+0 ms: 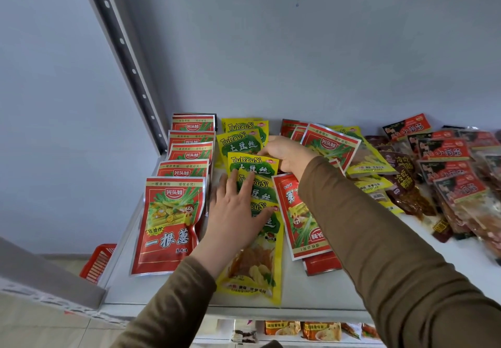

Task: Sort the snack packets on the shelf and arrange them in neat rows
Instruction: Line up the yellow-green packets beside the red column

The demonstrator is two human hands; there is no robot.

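Midway through lining up the yellow packets (253, 185) on the shelf (311, 288): left hand (234, 212) flat, pressing the row, right hand (287, 154) pinching one packet's top; next, probably squaring it.

Left hand (235, 212) lies flat, fingers (245, 185) spread; right hand (287, 155) reaches forward, fingers curled

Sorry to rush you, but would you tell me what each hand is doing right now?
Left hand: open, fingers flat on the yellow packets.
Right hand: gripping a yellow packet.
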